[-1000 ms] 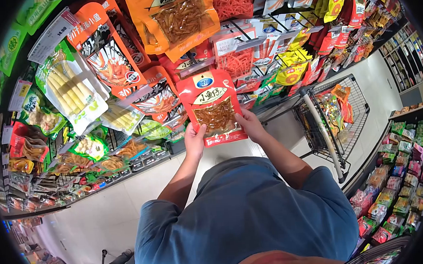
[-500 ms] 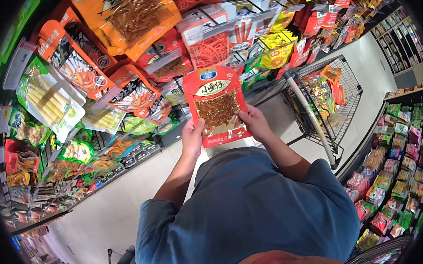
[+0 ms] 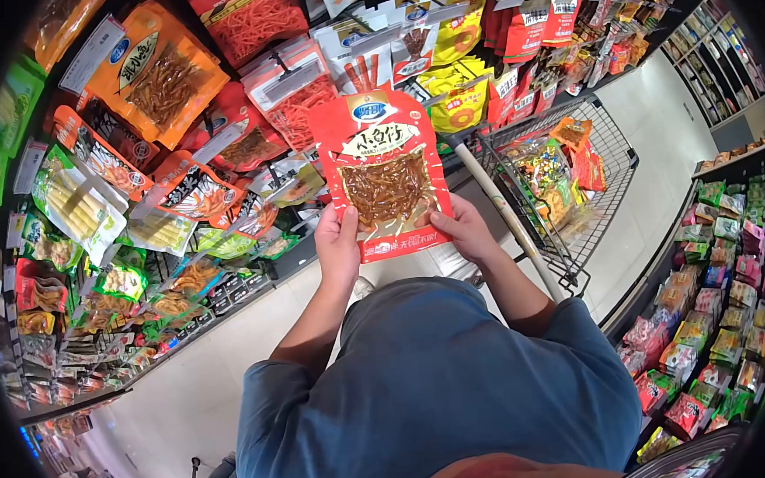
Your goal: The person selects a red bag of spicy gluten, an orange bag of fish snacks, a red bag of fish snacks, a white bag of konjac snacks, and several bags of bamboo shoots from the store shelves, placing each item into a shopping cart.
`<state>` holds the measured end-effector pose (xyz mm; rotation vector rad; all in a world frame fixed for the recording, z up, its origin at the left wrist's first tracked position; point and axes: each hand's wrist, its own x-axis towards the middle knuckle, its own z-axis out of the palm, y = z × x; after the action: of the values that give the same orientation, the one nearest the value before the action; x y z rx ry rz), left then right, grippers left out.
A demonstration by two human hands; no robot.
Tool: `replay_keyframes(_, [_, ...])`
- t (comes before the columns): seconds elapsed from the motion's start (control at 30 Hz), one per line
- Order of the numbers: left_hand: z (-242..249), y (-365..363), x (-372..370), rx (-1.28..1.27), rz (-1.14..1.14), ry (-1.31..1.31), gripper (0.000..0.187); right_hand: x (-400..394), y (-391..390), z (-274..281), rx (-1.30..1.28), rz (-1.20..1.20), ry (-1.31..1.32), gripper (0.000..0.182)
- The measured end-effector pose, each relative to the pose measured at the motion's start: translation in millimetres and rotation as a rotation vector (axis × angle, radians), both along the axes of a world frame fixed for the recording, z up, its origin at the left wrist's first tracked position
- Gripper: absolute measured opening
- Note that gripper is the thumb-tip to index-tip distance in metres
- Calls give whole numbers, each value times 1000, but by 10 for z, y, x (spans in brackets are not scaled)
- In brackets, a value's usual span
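Red snack packet (image 3: 388, 186) stands at the centre of the frame, its printed front and clear window facing me. My left grip (image 3: 339, 242) is closed on its lower left corner, my right grip (image 3: 467, 227) on its lower right, thumbs in front; I cannot see the fingers behind. The packet is off the display and held up whole, with no tear I can make out, and it is outside the shopping cart (image 3: 505, 212). That cart, at right of centre, already carries bright bags (image 3: 586, 165); its handle slants near my right forearm. Behind the packet, hanging strip snacks (image 3: 291, 100) and yellow packets (image 3: 460, 104) crowd close. Small packs (image 3: 703, 324) fill the shelving at lower right.
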<state>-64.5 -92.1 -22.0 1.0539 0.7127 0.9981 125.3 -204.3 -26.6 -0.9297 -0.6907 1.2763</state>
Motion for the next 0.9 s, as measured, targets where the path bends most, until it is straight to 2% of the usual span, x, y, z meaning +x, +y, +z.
replay_keyframes(0.13, [243,-301,207,129,8,52,21,291,-200,23,60,25,-107,12])
replay_keyframes(0.43, [305,-796,642,245,46,44,21,658,-623,122,-4,-25,-21,6])
replay_keyframes(0.73, [280,-937,866,-10,-19,-8,19,794,-889,174,47,-95,-20,5])
replay_keyframes(0.9, [365,-1014,914,-7,-17,-1,18,829,-975,145,53,-97,27,6])
